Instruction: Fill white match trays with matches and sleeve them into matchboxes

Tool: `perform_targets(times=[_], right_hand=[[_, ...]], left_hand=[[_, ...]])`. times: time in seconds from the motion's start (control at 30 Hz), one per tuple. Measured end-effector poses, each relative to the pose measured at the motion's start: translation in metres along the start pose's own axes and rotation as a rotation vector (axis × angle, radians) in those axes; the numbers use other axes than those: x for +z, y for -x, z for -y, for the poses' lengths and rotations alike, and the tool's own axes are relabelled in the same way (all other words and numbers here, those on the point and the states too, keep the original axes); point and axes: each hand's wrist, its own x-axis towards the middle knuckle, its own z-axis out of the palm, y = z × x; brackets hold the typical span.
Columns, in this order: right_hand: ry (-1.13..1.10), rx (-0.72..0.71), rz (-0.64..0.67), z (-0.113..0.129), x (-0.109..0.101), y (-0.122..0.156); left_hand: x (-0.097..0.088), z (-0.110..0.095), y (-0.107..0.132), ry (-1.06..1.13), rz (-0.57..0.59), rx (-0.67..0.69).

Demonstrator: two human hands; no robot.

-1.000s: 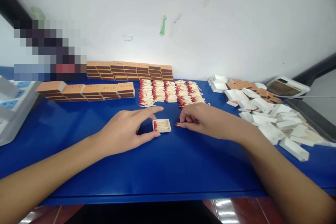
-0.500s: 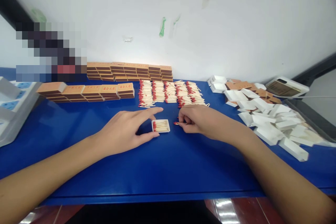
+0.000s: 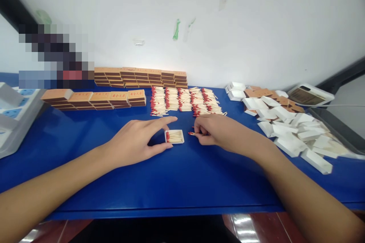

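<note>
A small white matchbox tray (image 3: 179, 142) lies on the blue table, partly filled with red-tipped matches whose heads point left. My left hand (image 3: 139, 140) curves around its left end, thumb against the near corner and a finger by the far corner, with the index finger stretched above. To the right of the tray, my right hand (image 3: 209, 129) is closed in a pinch on a few matches (image 3: 191, 133), their red heads poking out to the left. Just beyond both hands lie several bundles of loose matches (image 3: 172, 98) in a row.
Filled-looking matchboxes (image 3: 99, 98) stand stacked at the left, with another stacked row (image 3: 142, 76) along the wall. White trays (image 3: 291, 142) and brown sleeves (image 3: 261, 92) are heaped at the right, near a white phone-like device (image 3: 310, 94) with a cable. A pale plastic container (image 3: 21, 129) stands far left.
Hands, tray and pinched matches stay nearly where they were. The view has shifted only very slightly.
</note>
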Motion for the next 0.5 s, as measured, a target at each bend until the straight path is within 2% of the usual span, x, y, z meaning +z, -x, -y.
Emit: perform_targets(times=[0.2, 0.37, 0.5], right_hand=[[0.021, -0.015, -0.013, 0.003, 0.002, -0.003], [0.086, 0.042, 0.008, 0.01, -0.004, -0.002], [0.068, 0.013, -0.048, 0.012, -0.005, 0.003]], left_hand=[[0.0, 0.0, -0.001, 0.0, -0.001, 0.005], [0.001, 0.0, -0.001, -0.007, -0.009, 0.01], [0.003, -0.001, -0.001, -0.015, -0.015, 0.021]])
